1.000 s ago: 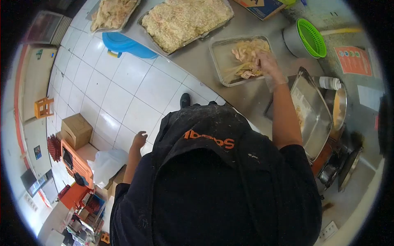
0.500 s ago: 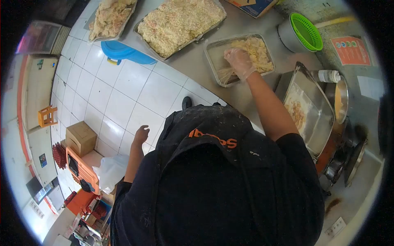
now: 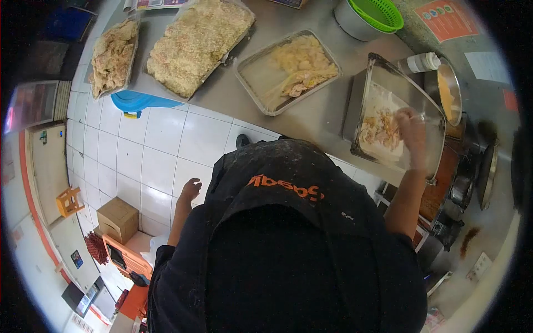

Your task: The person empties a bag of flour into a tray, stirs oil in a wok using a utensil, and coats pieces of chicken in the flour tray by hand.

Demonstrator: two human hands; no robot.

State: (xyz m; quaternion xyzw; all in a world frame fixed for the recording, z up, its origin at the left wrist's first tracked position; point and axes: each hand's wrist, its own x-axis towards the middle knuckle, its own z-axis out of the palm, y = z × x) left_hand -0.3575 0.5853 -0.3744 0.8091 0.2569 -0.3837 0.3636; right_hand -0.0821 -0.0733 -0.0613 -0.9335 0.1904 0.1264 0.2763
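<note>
My right hand [image 3: 411, 133], in a clear glove, is over the deep metal tray [image 3: 436, 150], beside small pieces [image 3: 383, 125] on white flour. Motion smears its fingers, and anything in them cannot be made out. My bare left hand [image 3: 191, 189] hangs above the tiled floor with fingers loosely apart, holding nothing. On the steel counter, a shallow tray [image 3: 258, 104] holds pale wet pieces [image 3: 305, 55]. Farther left are a large tray of crumb-coated pieces [image 3: 197, 41] and a smaller tray of coated pieces [image 3: 114, 58].
A grey pot [image 3: 352, 22] with a green basket [image 3: 383, 12] stands at the back. A bottle [image 3: 422, 62] and a bowl of yellowish contents [image 3: 452, 89] are beyond the deep tray. Pans [image 3: 463, 186] are at the right; a blue container [image 3: 141, 102] is below the counter.
My right hand has left the shallow tray and moved right to the deep tray. The view has shifted, so the counter trays appear farther left. My left hand remains over the floor.
</note>
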